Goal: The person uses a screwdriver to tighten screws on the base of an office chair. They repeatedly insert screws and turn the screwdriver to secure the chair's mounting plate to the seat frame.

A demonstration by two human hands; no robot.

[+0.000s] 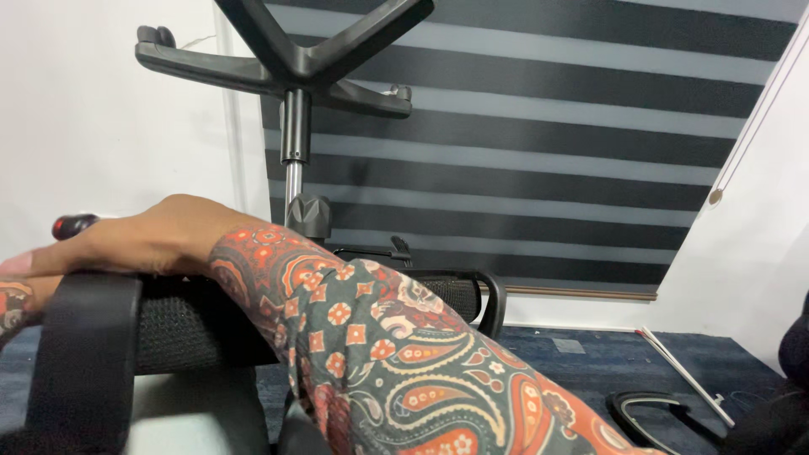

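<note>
Office chair (202, 324) upturned, star base (295, 59) aloft on its gas column (294, 160). Right hand (143, 240) lies flat on the mesh seat edge, fingers extended, gripping nothing; red-handled tool (74, 225) just beyond the knuckles. Left hand: only a sleeve scrap, state unreadable. Chair looks bulky, top-heavy; mesh gives, so hold the rigid frame.

Right hand (147, 240) lies flat, palm down, fingers extended leftward; patterned-sleeved forearm crosses diagonally. Left hand barely visible.

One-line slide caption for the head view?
Right hand rests on an upturned office chair's mesh seat, star base overhead.
</note>
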